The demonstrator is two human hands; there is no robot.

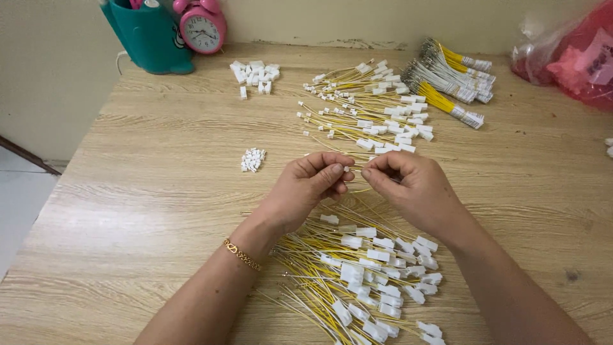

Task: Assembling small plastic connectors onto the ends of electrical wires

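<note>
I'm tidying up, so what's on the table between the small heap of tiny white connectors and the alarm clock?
In the head view, only bare wooden tabletop lies between the small connector heap and the pink alarm clock.

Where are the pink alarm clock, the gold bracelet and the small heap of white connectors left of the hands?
Pink alarm clock (202, 29): head view, its dial.
Gold bracelet (242, 255): head view, chain on the left wrist.
Small connector heap (253, 160): head view, its middle.
</note>
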